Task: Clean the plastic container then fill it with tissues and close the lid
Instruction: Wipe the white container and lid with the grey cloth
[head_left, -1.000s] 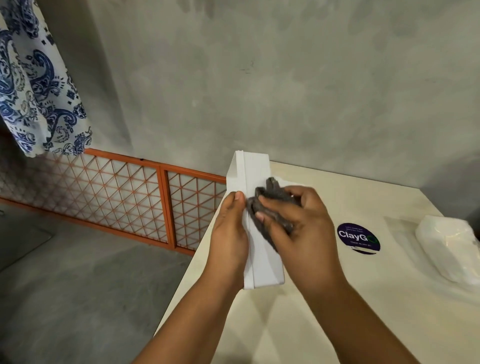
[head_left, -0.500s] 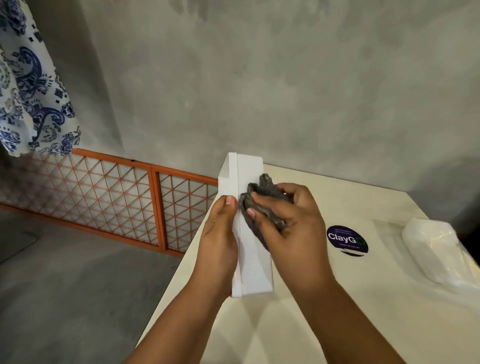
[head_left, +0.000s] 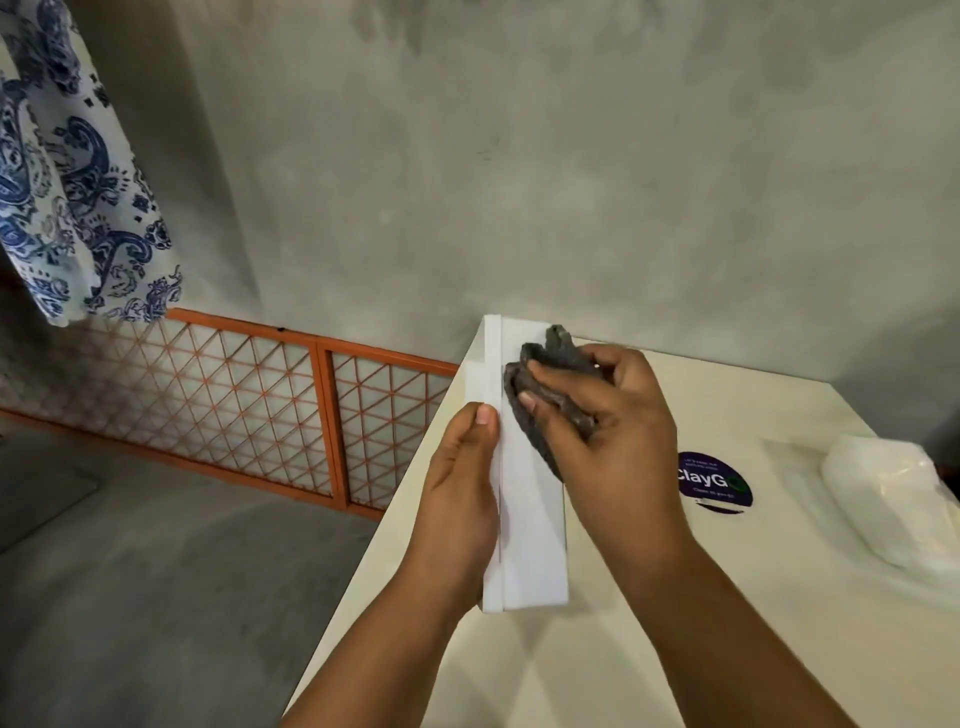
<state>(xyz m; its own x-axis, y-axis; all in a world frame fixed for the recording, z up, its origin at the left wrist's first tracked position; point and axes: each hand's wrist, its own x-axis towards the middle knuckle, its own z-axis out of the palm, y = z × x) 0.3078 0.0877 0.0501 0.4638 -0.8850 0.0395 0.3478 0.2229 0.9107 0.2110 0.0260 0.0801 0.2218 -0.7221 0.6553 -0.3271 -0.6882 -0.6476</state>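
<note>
While our left hand (head_left: 460, 499) grips the white plastic container (head_left: 530, 499) along its left side, thumb lying up the front edge, we keep the box standing on its narrow end near the left edge of the cream table (head_left: 727, 597). A seam runs down the container close to its left edge, where the lid appears to meet the body, though we cannot tell for certain which part is which. Its lower end rests on the tabletop or just above it; our wrist hides the near corner.

Our right hand (head_left: 618, 421) has its fingers curled round a dark grey cloth (head_left: 545, 395), bunched into folds, and presses it against the upper part of the container's broad face. One fold of the cloth pokes up above the fingers, and a tail of it hangs down along the container's right edge.

To the right of our hands, a round purple sticker (head_left: 714, 480) with white lettering lies flat on the table. Farther right, near the frame's edge, sits a pack of white tissues in clear plastic wrap (head_left: 883, 499), well apart from the container.

Beyond the table we see a grey concrete wall (head_left: 519, 182), an orange lattice panel (head_left: 234, 395) low along it, and a blue-and-white patterned fabric (head_left: 78, 182) hanging at the upper left.
</note>
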